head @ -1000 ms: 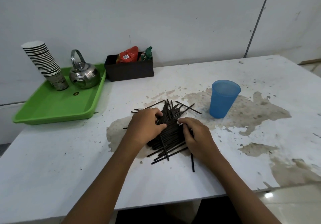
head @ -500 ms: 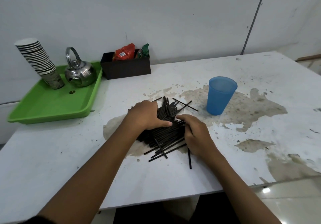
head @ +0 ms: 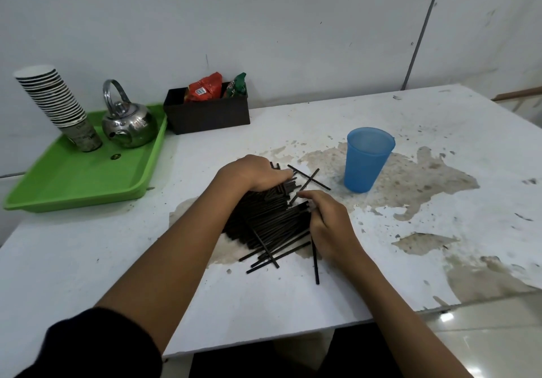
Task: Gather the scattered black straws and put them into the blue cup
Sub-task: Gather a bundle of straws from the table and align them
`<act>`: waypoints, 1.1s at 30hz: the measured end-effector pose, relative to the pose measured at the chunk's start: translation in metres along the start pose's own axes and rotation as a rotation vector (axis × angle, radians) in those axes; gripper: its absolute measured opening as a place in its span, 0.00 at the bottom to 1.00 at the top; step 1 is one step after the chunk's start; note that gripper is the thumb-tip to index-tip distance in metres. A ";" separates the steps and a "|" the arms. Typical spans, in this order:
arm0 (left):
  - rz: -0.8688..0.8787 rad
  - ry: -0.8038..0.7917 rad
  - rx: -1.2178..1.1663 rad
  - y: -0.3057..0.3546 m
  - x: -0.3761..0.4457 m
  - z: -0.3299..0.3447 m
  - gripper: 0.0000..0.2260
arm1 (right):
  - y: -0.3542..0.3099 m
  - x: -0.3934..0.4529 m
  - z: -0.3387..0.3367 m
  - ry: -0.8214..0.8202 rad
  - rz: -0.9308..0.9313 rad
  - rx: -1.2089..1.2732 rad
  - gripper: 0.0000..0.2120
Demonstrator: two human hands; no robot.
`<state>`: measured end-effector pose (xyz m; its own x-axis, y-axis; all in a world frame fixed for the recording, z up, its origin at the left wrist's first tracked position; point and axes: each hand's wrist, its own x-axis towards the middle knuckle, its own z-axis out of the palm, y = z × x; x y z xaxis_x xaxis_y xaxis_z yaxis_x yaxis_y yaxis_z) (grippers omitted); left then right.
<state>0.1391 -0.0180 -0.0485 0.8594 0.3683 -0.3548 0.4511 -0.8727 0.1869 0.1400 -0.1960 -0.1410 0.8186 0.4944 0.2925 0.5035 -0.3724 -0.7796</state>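
A heap of black straws (head: 269, 222) lies on the worn white table (head: 293, 304), mostly bunched side by side. My left hand (head: 252, 172) covers the heap's far left end, its fingers curled over the straws. My right hand (head: 328, 225) cups the heap's right side, with fingers bent against the straw ends. Two loose straws (head: 308, 177) lie crossed just beyond the hands. One more straw (head: 315, 263) lies apart at the near right. The blue cup (head: 366, 159) stands upright and empty, to the right of the heap.
A green tray (head: 73, 184) at the back left carries a steel kettle (head: 129, 124) and a stack of paper cups (head: 58, 108). A black box (head: 208, 114) with snack packets stands against the wall. The table's front edge runs close below my forearms.
Both hands have pressed the straws into a tighter bundle. My left hand slid further right over the heap's far end. The camera has shifted a little.
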 end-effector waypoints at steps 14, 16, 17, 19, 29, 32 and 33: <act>0.143 -0.161 0.167 -0.028 0.003 -0.012 0.18 | -0.001 -0.001 0.000 0.001 0.033 0.047 0.20; 0.153 -0.142 0.172 -0.028 -0.001 -0.009 0.18 | -0.001 -0.001 0.000 0.001 0.030 0.044 0.20; 0.154 -0.125 0.167 -0.027 -0.003 -0.007 0.20 | -0.002 -0.001 0.000 0.002 0.028 0.039 0.20; 0.153 -0.083 0.160 -0.025 -0.004 0.000 0.27 | -0.002 0.000 0.000 0.008 0.026 0.025 0.21; 0.218 0.003 0.165 -0.035 -0.002 0.018 0.20 | -0.003 -0.002 0.000 -0.030 0.008 -0.027 0.20; 0.242 0.004 0.097 -0.042 -0.002 0.019 0.18 | -0.003 -0.002 -0.001 -0.029 0.006 -0.027 0.20; 0.251 0.010 0.055 -0.045 -0.002 0.020 0.16 | -0.003 -0.002 -0.001 -0.030 0.006 -0.026 0.19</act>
<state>0.1123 0.0137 -0.0748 0.9451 0.1409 -0.2948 0.2100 -0.9532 0.2174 0.1366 -0.1964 -0.1387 0.8134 0.5148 0.2708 0.5058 -0.3960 -0.7664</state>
